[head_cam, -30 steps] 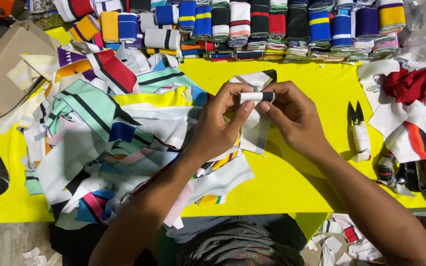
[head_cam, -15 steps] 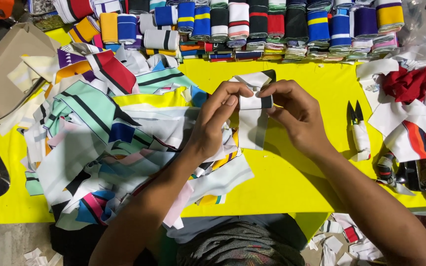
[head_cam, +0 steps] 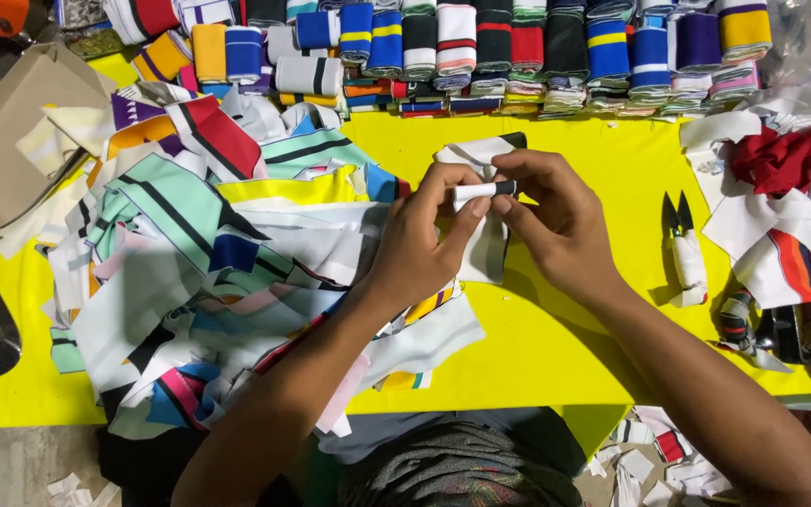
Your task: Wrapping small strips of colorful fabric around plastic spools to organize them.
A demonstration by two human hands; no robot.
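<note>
My left hand (head_cam: 424, 239) and my right hand (head_cam: 560, 221) meet over the yellow table (head_cam: 556, 347), both pinching a white knit collar strip with a black end (head_cam: 482, 191), folded into a narrow band between the fingertips. The rest of the strip hangs down behind my fingers to the table. A heap of striped collar pieces (head_cam: 208, 272) in white, mint, blue and red lies just left of my left hand.
Rows of rolled, stacked striped collars (head_cam: 518, 47) line the far edge. Small thread snips (head_cam: 682, 249) lie right of my right hand. A red and white fabric pile (head_cam: 790, 197) fills the right side. A brown cardboard box (head_cam: 11, 141) sits at the far left.
My fingers have folded the strip: it was held flat, then opened wider, and now it is pressed into a narrow band. Both hands stayed in place.
</note>
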